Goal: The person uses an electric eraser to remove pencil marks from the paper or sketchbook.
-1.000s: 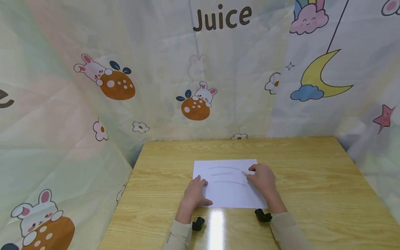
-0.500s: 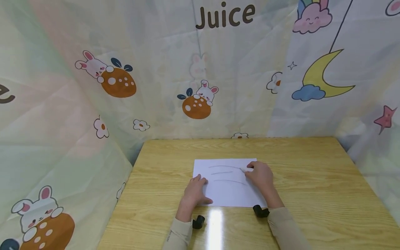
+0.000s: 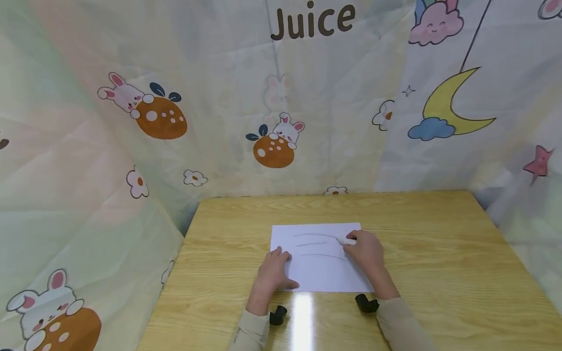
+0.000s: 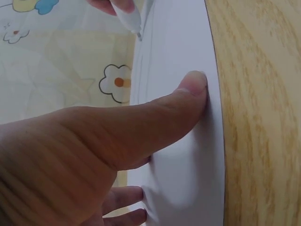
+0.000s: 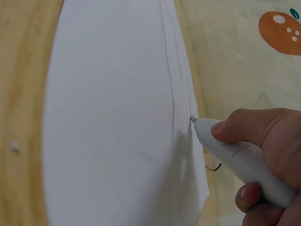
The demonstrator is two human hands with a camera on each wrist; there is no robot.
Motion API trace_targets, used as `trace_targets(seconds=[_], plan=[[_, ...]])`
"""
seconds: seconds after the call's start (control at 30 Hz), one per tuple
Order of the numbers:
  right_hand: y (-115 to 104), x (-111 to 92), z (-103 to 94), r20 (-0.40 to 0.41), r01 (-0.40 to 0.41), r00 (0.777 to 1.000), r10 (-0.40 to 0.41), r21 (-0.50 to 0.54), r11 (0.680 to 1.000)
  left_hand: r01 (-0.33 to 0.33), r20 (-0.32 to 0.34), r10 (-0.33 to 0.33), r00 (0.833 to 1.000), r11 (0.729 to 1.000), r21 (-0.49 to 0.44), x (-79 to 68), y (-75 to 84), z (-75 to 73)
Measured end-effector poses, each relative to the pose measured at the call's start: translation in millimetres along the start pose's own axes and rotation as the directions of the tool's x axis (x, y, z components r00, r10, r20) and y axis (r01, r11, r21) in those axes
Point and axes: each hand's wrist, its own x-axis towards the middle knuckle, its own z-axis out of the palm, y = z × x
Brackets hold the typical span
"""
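A sheet of white paper (image 3: 322, 275) lies on the wooden table, crossed by three thin grey curved lines. My left hand (image 3: 273, 270) rests on its left part with the fingers spread. In the left wrist view the thumb (image 4: 188, 94) lies near the sheet's close edge. My right hand (image 3: 368, 249) pinches a thick white pen-shaped tool (image 5: 230, 146) with a narrow grey tip. That tip meets the paper at the top line, near its right end, and the hand's shadow falls across the sheet.
The wooden table (image 3: 439, 253) extends around the sheet. A black fitting (image 3: 278, 316) sits by the left wrist, another black fitting (image 3: 366, 303) by the right. A small pale bit (image 5: 14, 146) lies on the table. A printed cloth (image 3: 333, 146) hangs behind.
My right hand has shifted slightly left with the white tool, its tip staying near the right end of the top line. The left hand keeps its place on the paper.
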Motion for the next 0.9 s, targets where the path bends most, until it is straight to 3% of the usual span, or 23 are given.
trace_targets(seconds=[0.13, 0.3, 0.47, 0.63, 0.8, 0.9], plan=[[-0.2, 2.3, 2.5, -0.021, 0.024, 1.0, -0.024, 0.017, 1.0, 0.002, -0.015, -0.002, 1.0, 1.0, 0.003, 0.0, -0.2, -0.9], [-0.6, -1.8, 2.0, -0.016, -0.009, 1.0, 0.009, 0.013, 1.0, -0.01, -0.002, 0.01, 1.0, 1.0, 0.015, -1.4, 0.4, 0.5], [-1.3, -3.1, 1.7, -0.026, 0.025, 0.999, -0.025, 0.021, 0.999, -0.012, -0.019, 0.013, 1.0, 1.0, 0.025, -2.2, 1.2, 2.7], [-1.0, -6.6, 1.0, -0.004, -0.005, 1.0, 0.005, -0.01, 1.0, -0.011, -0.01, 0.011, 1.0, 0.999, 0.039, -2.7, 1.6, 2.5], [-1.9, -2.0, 1.1, -0.03, 0.031, 0.999, -0.031, 0.018, 0.999, -0.011, -0.033, 0.013, 0.999, 0.999, 0.046, -1.3, 1.5, 0.1], [-1.9, -1.3, 0.6, -0.023, -0.003, 1.0, 0.003, 0.003, 1.0, -0.017, -0.022, 0.018, 1.0, 0.999, 0.051, -1.0, 1.5, -1.1]])
